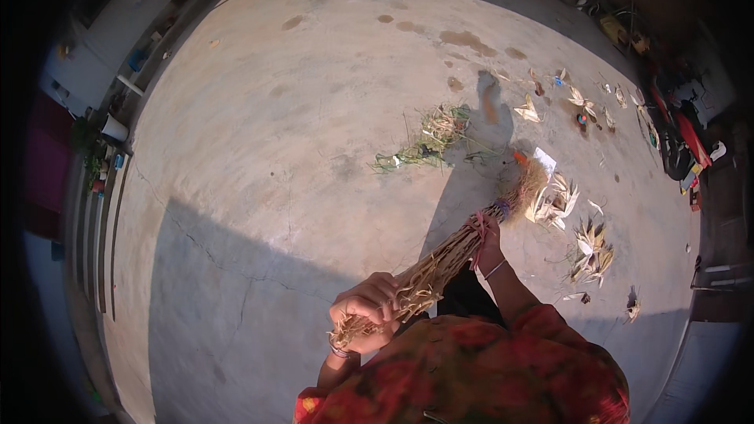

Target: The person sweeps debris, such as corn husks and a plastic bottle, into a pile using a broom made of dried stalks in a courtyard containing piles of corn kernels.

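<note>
A straw broom [440, 273] of bundled dry stalks slants across in front of me, bound with pink and purple ties. My left hand [366, 303] is wrapped round the frayed handle end at the lower left. Further up the stalks, close to the ties, my right hand [490, 240] grips it as well. The bristle head points away to the upper right and overlaps a pile of pale dry corn husks [559, 202]. Something white and flat [543, 161] and a small orange scrap [519, 157] lie right beside the bristles.
Green and dry grass [437, 130] lies scattered ahead on the concrete floor [275, 110]. More husks [592, 254] are strewn at the right. A white bucket [115, 127] stands by the left edge, and red and black items [682, 137] line the right edge.
</note>
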Demonstrator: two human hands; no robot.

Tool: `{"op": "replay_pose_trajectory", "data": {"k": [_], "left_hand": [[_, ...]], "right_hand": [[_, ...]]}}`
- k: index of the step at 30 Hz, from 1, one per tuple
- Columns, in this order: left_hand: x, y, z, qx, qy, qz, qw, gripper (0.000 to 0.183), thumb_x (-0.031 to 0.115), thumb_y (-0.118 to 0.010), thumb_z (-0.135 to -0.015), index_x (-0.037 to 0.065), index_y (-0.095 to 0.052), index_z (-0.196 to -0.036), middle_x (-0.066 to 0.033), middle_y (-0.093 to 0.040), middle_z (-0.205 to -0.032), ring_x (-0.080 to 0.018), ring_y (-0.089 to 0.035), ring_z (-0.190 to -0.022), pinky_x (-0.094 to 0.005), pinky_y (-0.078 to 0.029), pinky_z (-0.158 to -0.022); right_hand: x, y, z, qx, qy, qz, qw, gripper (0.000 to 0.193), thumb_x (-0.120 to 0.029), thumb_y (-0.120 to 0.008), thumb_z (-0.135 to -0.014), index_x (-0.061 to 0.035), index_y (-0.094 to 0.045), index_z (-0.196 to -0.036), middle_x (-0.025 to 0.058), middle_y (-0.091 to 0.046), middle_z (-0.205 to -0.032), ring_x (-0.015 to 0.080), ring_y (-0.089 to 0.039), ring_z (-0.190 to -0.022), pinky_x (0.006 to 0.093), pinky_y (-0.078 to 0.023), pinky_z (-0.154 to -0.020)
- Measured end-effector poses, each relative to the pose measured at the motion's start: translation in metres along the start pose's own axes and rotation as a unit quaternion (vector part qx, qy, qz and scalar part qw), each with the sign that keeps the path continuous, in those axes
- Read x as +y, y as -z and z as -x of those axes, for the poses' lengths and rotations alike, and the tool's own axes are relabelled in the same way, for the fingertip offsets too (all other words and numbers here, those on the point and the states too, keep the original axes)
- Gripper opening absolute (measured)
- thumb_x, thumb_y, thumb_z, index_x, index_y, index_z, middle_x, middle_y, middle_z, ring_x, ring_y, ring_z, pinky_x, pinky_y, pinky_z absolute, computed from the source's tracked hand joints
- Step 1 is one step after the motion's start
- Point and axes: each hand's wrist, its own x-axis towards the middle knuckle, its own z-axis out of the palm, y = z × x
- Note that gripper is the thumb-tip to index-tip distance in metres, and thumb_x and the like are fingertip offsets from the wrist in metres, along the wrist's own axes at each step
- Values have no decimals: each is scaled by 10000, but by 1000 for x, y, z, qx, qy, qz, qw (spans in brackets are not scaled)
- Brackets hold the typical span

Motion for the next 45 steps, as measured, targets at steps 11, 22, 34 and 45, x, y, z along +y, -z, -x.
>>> {"op": "replay_pose_trajectory", "data": {"k": [11,22,34,45], "left_hand": [[-19,-52,-89,37,-37,-369,928,260,55,-761,-624,93,-505,-622,-6,-546,-559,-173,-533,-520,-343,-451,-614],[-169,-64,-199,35,57,-105,992,347,-99,-709,-543,97,-441,-644,-18,-542,-588,-186,-538,-544,-384,-467,-642],[-290,-144,-232,-96,179,81,976,319,-99,-683,-579,105,-456,-671,-9,-525,-634,-181,-513,-613,-414,-433,-761],[-176,-108,-279,-42,-16,-95,994,281,-15,-744,-577,100,-504,-669,-15,-553,-602,-188,-531,-539,-364,-422,-602]], "right_hand": [[110,-185,-79,-368,-359,-120,849,270,-320,-501,-879,-54,-544,-902,86,-603,-821,206,-618,-704,359,-538,-654],[-75,-56,-183,-364,-253,-364,819,217,-238,-500,-881,-112,-494,-705,-1,-450,-589,166,-517,-570,293,-479,-623],[-241,88,-186,-3,75,-210,975,199,-236,-466,-890,-64,-531,-815,26,-546,-672,166,-557,-620,281,-481,-604],[-189,-122,-189,-177,-76,-184,964,287,-324,-504,-875,-68,-534,-1000,101,-587,-922,227,-610,-859,368,-508,-773]]}}
